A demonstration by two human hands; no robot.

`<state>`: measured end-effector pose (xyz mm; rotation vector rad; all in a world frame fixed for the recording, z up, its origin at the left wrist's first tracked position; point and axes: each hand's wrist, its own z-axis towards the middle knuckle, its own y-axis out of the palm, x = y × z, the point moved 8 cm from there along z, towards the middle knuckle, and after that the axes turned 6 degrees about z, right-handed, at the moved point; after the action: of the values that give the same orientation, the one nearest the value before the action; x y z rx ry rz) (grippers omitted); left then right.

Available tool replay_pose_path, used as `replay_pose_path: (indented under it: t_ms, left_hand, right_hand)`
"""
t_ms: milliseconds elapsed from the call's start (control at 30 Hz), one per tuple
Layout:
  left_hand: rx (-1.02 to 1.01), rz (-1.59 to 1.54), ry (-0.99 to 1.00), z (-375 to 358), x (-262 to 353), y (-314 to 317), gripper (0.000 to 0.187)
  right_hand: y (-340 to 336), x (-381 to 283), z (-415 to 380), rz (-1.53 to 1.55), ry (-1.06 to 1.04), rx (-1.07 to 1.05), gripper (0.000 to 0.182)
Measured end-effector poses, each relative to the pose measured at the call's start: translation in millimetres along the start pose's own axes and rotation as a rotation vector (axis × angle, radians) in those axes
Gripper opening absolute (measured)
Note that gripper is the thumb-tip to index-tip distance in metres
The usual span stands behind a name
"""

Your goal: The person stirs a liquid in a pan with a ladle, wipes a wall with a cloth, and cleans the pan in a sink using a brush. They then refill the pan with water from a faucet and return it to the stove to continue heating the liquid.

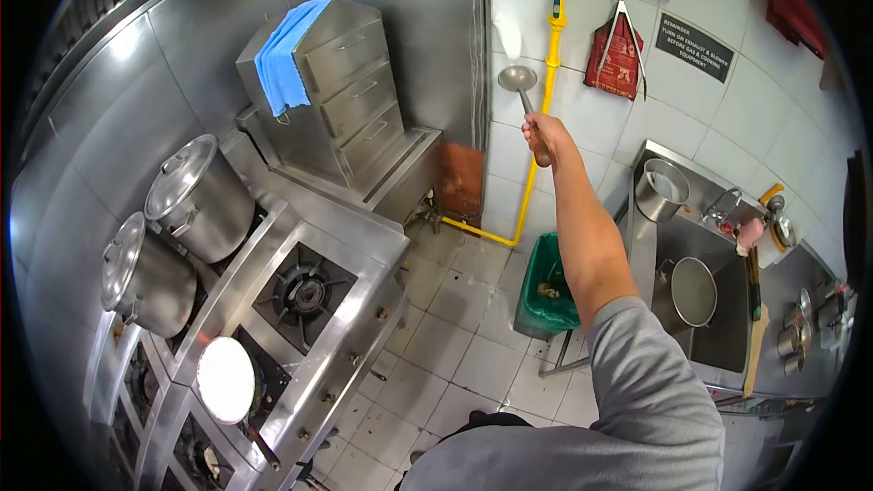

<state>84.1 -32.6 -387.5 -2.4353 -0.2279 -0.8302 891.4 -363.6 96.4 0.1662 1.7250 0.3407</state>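
white wall tiles (605,132) sit behind. the right hand (553,135) holds a ladle (517,79), its cup up at eleven o'clock. left hand hidden: can't tell its grip.

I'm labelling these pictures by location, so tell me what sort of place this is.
Most likely a commercial kitchen. It has a metal range with several burners, two large lidded pots, and a wall sign about gas and cooking equipment.
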Motion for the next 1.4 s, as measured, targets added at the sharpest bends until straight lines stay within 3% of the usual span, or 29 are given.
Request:
replay_pose_path:
  t_ms: [100, 167, 267, 333, 367, 400, 433, 467, 500, 600, 767, 833, 867, 933, 967, 1033, 1133, 1200, 1267, 1333, 1367, 1400]
  left_hand:
    - [0.006, -0.001, 0.001, -0.3, 6.1, 4.4, 0.037]
    - [0.015, -0.013, 0.0, -1.9, 5.9, 4.7, 0.037]
    - [0.024, -0.012, -0.001, -9.0, -2.9, 3.6, 0.037]
    - [0.032, -0.018, -0.002, -14.9, -12.0, 0.7, 0.037]
    - [0.038, -0.021, -0.001, -18.5, -17.6, -1.3, 0.038]
    - [0.039, -0.031, -0.003, -22.0, -26.5, -1.1, 0.038]
    - [0.048, -0.035, 0.003, -26.5, -33.4, -4.5, 0.038]
    - [0.049, -0.036, 0.004, -28.8, -43.8, -5.6, 0.038]
    - [0.055, -0.047, 0.007, -33.5, -52.9, -8.0, 0.038]
    - [0.05, -0.038, 0.029, -31.8, -83.7, -12.3, 0.038]
    - [-0.006, 0.216, 0.239, 10.0, -105.9, -16.0, 0.038]
    - [-0.012, 0.279, 0.343, 22.0, -114.7, -22.7, 0.038]
    - [-0.104, 0.741, 0.466, 26.0, -112.7, -14.4, 0.035]
    - [-0.052, 0.689, 0.613, 34.2, -109.4, -30.7, 0.031]
    - [-0.114, -0.075, 0.108, 14.1, -96.6, -56.9, 0.031]
    - [-0.084, -0.024, 0.094, -0.3, -45.5, -74.0, 0.031]
    - [-0.075, -0.01, 0.226, 11.1, -44.5, -87.3, 0.029]
    - [-0.056, -0.03, -0.06, -4.7, -29.8, -101.7, 0.031]
    - [-0.049, -0.149, -0.096, 12.8, -70.6, -98.2, 0.03]
    - [-0.009, -0.177, 0.016, 12.6, -91.4, -103.2, 0.029]
    - [-0.15, -0.179, -0.031, 19.7, -121.8, -98.2, 0.028]
    - [-0.158, 0.116, 0.108, 30.4, -139.9, -100.1, 0.03]
  right_hand:
    - [-16.3, 51.4, 2.4, -0.127, -0.03, -0.093, 0.022]
    - [-39.9, 134.3, -7.9, -0.287, 0.072, -0.072, 0.021]
    - [-54.7, 257.5, -109.4, -0.284, 0.386, -0.057, 0.022]
    - [-72.4, 337.4, -178.3, -0.293, 0.469, -0.041, 0.019]
    - [-86.1, 400.0, -191.9, -0.331, 0.429, -0.174, 0.018]
    - [-113.0, 470.4, -209.3, -0.44, 0.511, -0.179, 0.019]
    - [-111.8, 485.5, -250.8, -0.44, 0.539, -0.214, 0.021]
    - [-121.9, 517.2, -285.5, -0.446, 0.782, -0.226, 0.02]
    - [-127.5, 533.7, -315.4, -0.374, 0.812, -0.261, 0.02]
    - [-147.1, 551.2, -378.3, -0.294, 0.97, -0.231, 0.017]
    - [-167.4, 550.3, -397.3, -0.405, 0.925, -0.12, 0.017]
    - [-146.5, 511.2, -398.6, -0.496, 0.832, -0.158, 0.019]
    - [-146.0, 512.5, -401.2, -0.421, 0.869, -0.122, 0.017]
    - [-120.4, 474.2, -409.6, -0.359, 0.848, -0.17, 0.015]
    - [-109.5, 461.1, -413.9, -0.358, 0.856, -0.192, 0.015]
    - [-88.2, 436.8, -428.1, -0.355, 0.858, -0.216, 0.015]
    - [-58.8, 415.4, -455.1, -0.367, 0.847, -0.326, 0.017]
    - [-30.6, 403.0, -472.5, -0.293, 0.822, -0.435, 0.017]
    - [-5.7, 396.7, -483.5, -0.257, 0.85, -0.485, 0.016]
    - [26.1, 394.1, -492.9, -0.155, 0.813, -0.64, 0.018]
    - [45.2, 384.3, -496.9, -0.206, 0.822, -0.642, 0.022]
    - [62.2, 389.5, -495.9, -0.21, 0.814, -0.682, 0.022]
